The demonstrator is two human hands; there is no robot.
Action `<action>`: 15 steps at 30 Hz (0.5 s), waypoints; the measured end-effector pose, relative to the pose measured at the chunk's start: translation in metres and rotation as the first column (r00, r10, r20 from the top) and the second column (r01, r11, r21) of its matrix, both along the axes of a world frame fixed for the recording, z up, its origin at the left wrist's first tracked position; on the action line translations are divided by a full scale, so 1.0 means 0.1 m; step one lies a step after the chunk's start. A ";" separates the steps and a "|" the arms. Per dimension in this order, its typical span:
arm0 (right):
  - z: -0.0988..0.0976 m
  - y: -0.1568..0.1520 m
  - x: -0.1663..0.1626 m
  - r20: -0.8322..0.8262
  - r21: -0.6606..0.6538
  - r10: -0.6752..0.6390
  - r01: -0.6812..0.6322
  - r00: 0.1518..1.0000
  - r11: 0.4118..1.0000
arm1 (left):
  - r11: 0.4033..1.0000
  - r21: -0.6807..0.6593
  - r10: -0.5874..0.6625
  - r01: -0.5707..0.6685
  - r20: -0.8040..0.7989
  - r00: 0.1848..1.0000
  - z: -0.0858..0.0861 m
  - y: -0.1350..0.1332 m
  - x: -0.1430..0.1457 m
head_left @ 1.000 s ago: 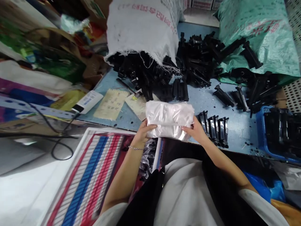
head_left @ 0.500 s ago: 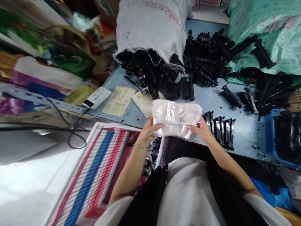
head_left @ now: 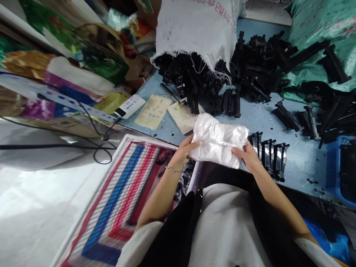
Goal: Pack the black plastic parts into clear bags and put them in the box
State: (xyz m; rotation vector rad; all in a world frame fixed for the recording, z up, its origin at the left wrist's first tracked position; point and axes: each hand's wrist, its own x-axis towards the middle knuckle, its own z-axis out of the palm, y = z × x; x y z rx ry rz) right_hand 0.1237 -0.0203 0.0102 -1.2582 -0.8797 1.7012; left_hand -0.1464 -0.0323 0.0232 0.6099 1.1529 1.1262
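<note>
A bundle of clear plastic bags [head_left: 218, 142], folded and whitish, is held up at the front edge of the blue table. My left hand [head_left: 185, 149] grips its left end, thumb on top and fingers underneath. At the right end my right hand [head_left: 248, 155] pinches it the same way; the fingers below are partly hidden. Just right of my right hand, several black plastic parts [head_left: 267, 155] stand in a row. Behind the bundle lies a heap of black parts [head_left: 205, 92].
A white woven sack [head_left: 197, 29] spills parts at the back; a green sack [head_left: 319, 29] stands right of it. A blue basket [head_left: 333, 167] sits at the right. Notepaper [head_left: 152, 111] lies left, and a striped bag [head_left: 119, 200] fills the space below. Cables [head_left: 102, 148] hang at the left.
The bundle has tilted, its right end now lower and its surface more crumpled. Both hands still hold it. The whole scene has shifted rightward in view.
</note>
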 end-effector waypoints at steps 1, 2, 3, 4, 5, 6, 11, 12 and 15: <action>0.00 0.00 0.00 -0.012 -0.008 -0.001 0.001 1.000 1.000 | 1.000 -0.011 0.016 -0.016 0.011 1.000 -0.02 0.00 -0.01; 0.01 -0.01 0.00 -0.024 -0.014 -0.006 0.006 1.000 1.000 | 0.999 -0.025 0.032 -0.031 0.020 0.999 -0.05 0.00 -0.01; 0.01 -0.01 0.00 -0.035 -0.021 -0.011 0.010 0.999 1.000 | 0.998 -0.040 0.048 -0.046 0.029 0.998 -0.08 0.00 -0.02; 0.01 -0.01 0.00 -0.045 -0.029 -0.014 0.013 0.999 0.999 | 0.996 -0.056 0.065 -0.063 0.039 0.997 -0.10 0.00 -0.02; 0.02 -0.01 -0.01 -0.053 -0.041 -0.018 0.016 0.998 0.999 | 0.994 -0.070 0.081 -0.078 0.050 0.995 -0.12 0.00 -0.03; 0.02 -0.01 -0.01 -0.059 -0.055 -0.022 0.019 0.998 0.998 | 0.993 -0.082 0.096 -0.091 0.061 0.994 -0.13 0.00 -0.03; 0.00 -0.02 -0.02 -0.073 -0.107 -0.070 0.062 0.995 0.992 | 0.989 -0.101 0.122 -0.110 0.126 0.984 -0.14 -0.02 -0.03; -0.02 -0.02 -0.02 -0.072 -0.113 -0.075 0.067 0.995 0.991 | 0.989 -0.103 0.123 -0.109 0.139 0.983 -0.14 -0.03 -0.03; -0.06 -0.02 -0.02 -0.066 -0.119 -0.076 0.068 0.995 0.991 | 0.989 -0.104 0.120 -0.103 0.169 0.978 -0.12 -0.04 -0.04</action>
